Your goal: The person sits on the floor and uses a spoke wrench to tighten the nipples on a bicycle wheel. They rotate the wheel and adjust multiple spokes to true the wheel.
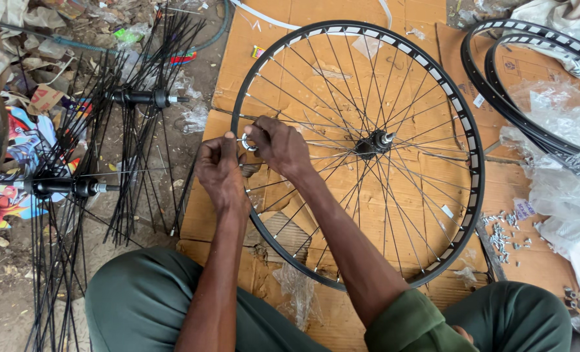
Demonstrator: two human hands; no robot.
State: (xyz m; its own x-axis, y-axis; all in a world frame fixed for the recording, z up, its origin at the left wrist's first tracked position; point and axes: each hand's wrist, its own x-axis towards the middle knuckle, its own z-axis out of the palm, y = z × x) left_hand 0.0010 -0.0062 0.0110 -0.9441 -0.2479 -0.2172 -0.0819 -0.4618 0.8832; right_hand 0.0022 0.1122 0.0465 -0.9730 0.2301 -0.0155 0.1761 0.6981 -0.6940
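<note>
While the black bicycle wheel (pixel 358 153) lies flat on cardboard (pixel 342 58) at frame centre, left hand (pixel 219 171) pinches its rim; right hand (pixel 278 145) grips a small metal spoke wrench (pixel 245 143).

Dirt floor (pixel 3 306) – flattened cardboard (pixel 342 72) – daylight, scattered litter (pixel 48 45).

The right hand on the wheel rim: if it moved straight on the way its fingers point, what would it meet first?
The right hand points left across the rim. It would first meet the left hand, already touching it at the small metal tool; beyond lies cardboard. Depth is uncertain.
</note>
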